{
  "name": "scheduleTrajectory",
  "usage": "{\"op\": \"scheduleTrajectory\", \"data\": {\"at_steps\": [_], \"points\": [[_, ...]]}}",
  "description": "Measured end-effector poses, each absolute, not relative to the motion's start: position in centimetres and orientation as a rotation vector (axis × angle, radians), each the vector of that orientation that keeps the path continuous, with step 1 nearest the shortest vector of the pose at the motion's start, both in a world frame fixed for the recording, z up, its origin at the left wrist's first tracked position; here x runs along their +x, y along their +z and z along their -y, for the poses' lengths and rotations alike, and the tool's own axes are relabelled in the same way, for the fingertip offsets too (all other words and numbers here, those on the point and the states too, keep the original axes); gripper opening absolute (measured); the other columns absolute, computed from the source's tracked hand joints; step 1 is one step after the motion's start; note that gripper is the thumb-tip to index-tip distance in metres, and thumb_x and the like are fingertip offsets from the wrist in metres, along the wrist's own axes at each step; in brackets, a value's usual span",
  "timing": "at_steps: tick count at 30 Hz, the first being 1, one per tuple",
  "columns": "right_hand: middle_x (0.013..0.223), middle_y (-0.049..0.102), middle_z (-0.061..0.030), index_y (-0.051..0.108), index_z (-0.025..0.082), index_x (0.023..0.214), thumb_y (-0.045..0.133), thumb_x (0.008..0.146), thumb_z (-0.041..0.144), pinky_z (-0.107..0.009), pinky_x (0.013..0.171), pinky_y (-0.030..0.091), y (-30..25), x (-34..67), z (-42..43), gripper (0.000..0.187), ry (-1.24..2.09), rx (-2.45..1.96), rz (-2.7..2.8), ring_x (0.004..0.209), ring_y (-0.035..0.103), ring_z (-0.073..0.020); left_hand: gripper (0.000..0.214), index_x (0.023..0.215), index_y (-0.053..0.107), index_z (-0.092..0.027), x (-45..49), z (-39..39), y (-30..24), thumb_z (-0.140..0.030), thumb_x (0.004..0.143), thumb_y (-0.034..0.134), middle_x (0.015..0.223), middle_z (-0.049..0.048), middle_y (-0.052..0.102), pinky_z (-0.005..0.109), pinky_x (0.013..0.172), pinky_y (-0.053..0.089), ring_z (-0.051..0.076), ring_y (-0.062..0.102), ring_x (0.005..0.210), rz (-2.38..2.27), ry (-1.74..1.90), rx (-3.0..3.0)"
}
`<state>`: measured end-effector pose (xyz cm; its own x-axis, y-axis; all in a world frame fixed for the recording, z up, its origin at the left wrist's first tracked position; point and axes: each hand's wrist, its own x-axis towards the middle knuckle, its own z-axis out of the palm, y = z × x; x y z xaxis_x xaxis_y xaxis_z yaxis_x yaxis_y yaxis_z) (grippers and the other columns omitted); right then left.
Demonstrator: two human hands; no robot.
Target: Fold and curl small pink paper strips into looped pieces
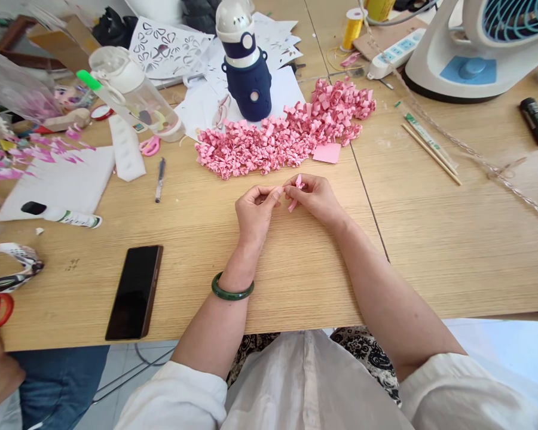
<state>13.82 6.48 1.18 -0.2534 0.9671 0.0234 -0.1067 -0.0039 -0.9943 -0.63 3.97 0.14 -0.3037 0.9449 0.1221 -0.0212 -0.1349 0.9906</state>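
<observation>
In right hand (pixel 312 194), small pink piece (pixel 299 181) — pinched at fingertips, probably for fine control. At left hand (pixel 255 209), fingertips drawn narrow just beside; any contents hidden. Just beyond on desk (pixel 197 245), pink heap (pixel 269 146) — likely placed there for easy reach.

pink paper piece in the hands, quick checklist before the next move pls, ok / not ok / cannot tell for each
1. Right hand has the pink paper piece: ok, at the fingertips.
2. Left hand grips something: cannot tell, thumb and forefinger pinched.
3. Piece fully visible: not ok, fingers cover part.
4. Phone away from both hands: ok, flat on the table.
5. Dark blue bottle upright: ok.
</observation>
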Motion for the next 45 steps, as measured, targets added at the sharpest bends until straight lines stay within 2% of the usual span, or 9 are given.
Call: {"op": "scheduleTrajectory", "data": {"at_steps": [8,18,27,31,34,40,45], "points": [[0.068,0.066,0.0023,0.065,0.016,0.077,0.081,0.084,0.032,-0.022,0.055,0.051,0.7,13.8,-6.6,0.024,1.394,-1.030,1.316,0.055,0.065,-0.0104,0.014,0.082,0.081,-0.017,-0.7,-3.9,0.2,-0.030,0.081,0.078,0.073,0.0013,0.077,0.023,0.064,0.054,0.011,0.066,0.059,-1.363,1.497,1.201],[0.068,0.065,0.0022,0.060,0.018,0.071,0.082,0.082,0.037,-0.022,0.057,0.051,0.7,13.9,-6.6,0.032,1.384,-1.041,1.301,0.056,0.065,-0.0105,0.020,0.089,0.082,-0.018,-0.9,-3.9,0.0,-0.034,0.088,0.071,0.076,0.0028,0.078,0.023,0.065,0.054,0.011,0.067,0.060,-1.378,1.474,1.326],[0.068,0.068,0.0020,0.064,0.016,0.072,0.088,0.070,0.051,-0.023,0.058,0.050,0.3,13.9,-6.1,0.042,1.419,-0.981,1.272,0.056,0.068,-0.0116,0.020,0.073,0.075,-0.016,-0.4,-3.3,0.0,-0.034,0.069,0.082,0.069,0.0003,0.074,0.024,0.064,0.053,0.011,0.064,0.060,-1.362,1.525,1.042],[0.066,0.068,0.0016,0.061,0.016,0.065,0.090,0.061,0.060,-0.025,0.060,0.054,1.6,13.9,-5.1,0.052,1.480,-0.942,1.152,0.056,0.067,-0.0119,0.025,0.072,0.074,-0.015,0.1,-2.3,1.4,-0.038,0.068,0.083,0.067,0.0008,0.073,0.025,0.065,0.053,0.012,0.063,0.061,-1.299,1.456,1.023],[0.064,0.067,0.0020,0.064,0.016,0.069,0.090,0.062,0.058,-0.026,0.062,0.057,3.2,13.9,-3.0,0.050,1.486,-0.949,1.136,0.056,0.066,-0.0119,0.030,0.071,0.074,-0.015,-0.2,-0.5,3.2,-0.045,0.073,0.081,0.065,0.0014,0.071,0.025,0.066,0.052,0.013,0.064,0.062,-1.292,1.413,1.091],[0.068,0.069,-0.0003,0.067,0.017,0.070,0.085,0.075,0.053,-0.026,0.061,0.056,5.0,14.7,6.1,0.040,1.367,-1.058,1.180,0.060,0.067,-0.0135,0.029,0.082,0.079,-0.017,-0.6,7.8,4.8,-0.046,0.079,0.080,0.072,0.0026,0.074,0.026,0.071,0.055,0.014,0.067,0.067,-1.237,1.317,1.093],[0.069,0.068,-0.0005,0.069,0.019,0.072,0.085,0.077,0.052,-0.028,0.062,0.058,5.1,15.6,13.3,0.037,1.404,-1.129,1.134,0.060,0.067,-0.0143,0.023,0.071,0.075,-0.019,0.3,14.2,4.9,-0.039,0.074,0.085,0.067,0.0004,0.071,0.025,0.067,0.052,0.013,0.065,0.063,-1.182,1.288,0.964]]}}
